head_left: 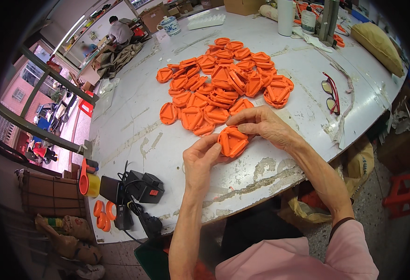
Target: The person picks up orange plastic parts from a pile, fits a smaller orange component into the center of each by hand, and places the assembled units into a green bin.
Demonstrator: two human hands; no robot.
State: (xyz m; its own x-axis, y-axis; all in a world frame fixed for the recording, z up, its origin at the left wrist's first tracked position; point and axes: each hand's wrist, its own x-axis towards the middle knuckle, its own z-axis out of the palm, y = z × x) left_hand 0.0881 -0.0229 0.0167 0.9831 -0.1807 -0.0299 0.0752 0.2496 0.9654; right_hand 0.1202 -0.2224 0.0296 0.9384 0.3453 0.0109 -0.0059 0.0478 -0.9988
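Note:
Near the front of the table I hold a round orange plastic part (233,142) with a raised triangle on its upper face. My left hand (202,157) grips its left edge between thumb and fingers. My right hand (269,127) pinches the upper right edge, with its index finger curled over. The fingertips under the part are hidden. Just beyond my hands lies a loose heap of similar orange parts (192,117), some stacked and some tilted.
Red-framed glasses (330,94) lie at the right. Black power adapters (142,186) with cables and several orange rings (104,219) sit at the front left. A patterned mug (169,26), white tray (206,19) and pump bottle (308,21) stand far back. Another person (120,31) sits at the far left.

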